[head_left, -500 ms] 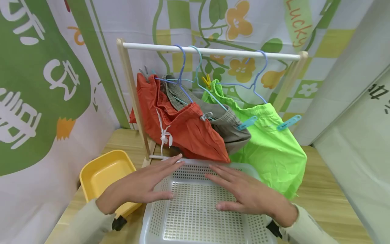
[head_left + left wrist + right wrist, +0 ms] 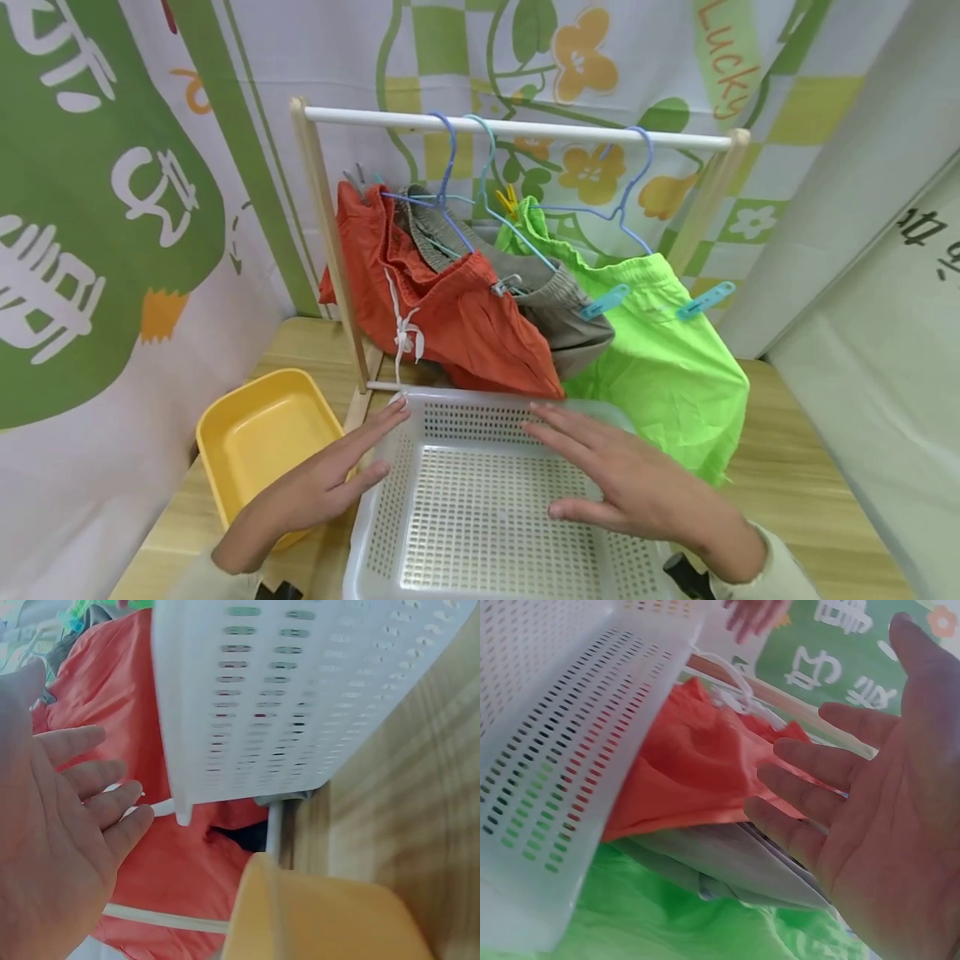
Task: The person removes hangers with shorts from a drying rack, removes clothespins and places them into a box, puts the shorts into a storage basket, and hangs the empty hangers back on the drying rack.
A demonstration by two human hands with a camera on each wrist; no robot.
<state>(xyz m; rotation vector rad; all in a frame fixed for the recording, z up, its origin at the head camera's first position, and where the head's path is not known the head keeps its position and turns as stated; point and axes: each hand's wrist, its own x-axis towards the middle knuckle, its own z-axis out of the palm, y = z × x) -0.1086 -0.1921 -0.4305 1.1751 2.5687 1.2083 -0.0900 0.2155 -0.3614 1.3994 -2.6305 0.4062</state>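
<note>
Both hands hover with fingers extended and hold nothing. My left hand [image 2: 315, 487] is over the left rim of a white perforated basket [image 2: 375, 533], beside a yellow tub. My right hand [image 2: 622, 483] is above the basket's right half. Behind it, red shorts [image 2: 465, 333] with a white drawstring [image 2: 405, 337], grey shorts [image 2: 558, 321] and bright green shorts [image 2: 667, 375] hang from wire hangers. Blue clips [image 2: 705, 300] pinch the green waistband, and a grey clip [image 2: 507, 285] sits on the red one. In the left wrist view, the open palm [image 2: 60, 847] faces the basket's side.
A small wooden rack with a white rod [image 2: 525, 127] carries the hangers and stands at the back of the wooden table [image 2: 795, 467]. The yellow tub [image 2: 262, 417] stands to the left of the basket. Printed curtains [image 2: 442, 50] enclose the back and sides.
My left hand has moved left and down, from over the basket to its left rim. The right hand has shifted slightly right. The clothes and basket have stayed put.
</note>
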